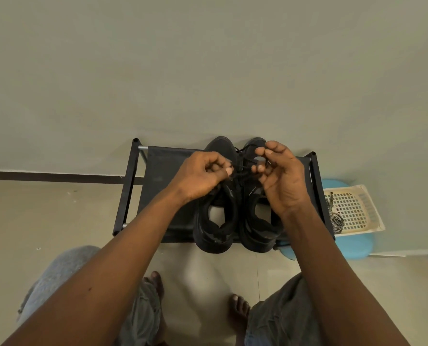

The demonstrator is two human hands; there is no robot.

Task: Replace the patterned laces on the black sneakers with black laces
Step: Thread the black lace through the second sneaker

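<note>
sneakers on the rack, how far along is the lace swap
Done: the patterned laces are off the sneakers and lie on the basket beside the rack. In hand: the left hand and right hand each pinch a black lace above them, seemingly tightening or tying it. Left: finishing that lace. The hands hide how fully either sneaker is laced.
</note>
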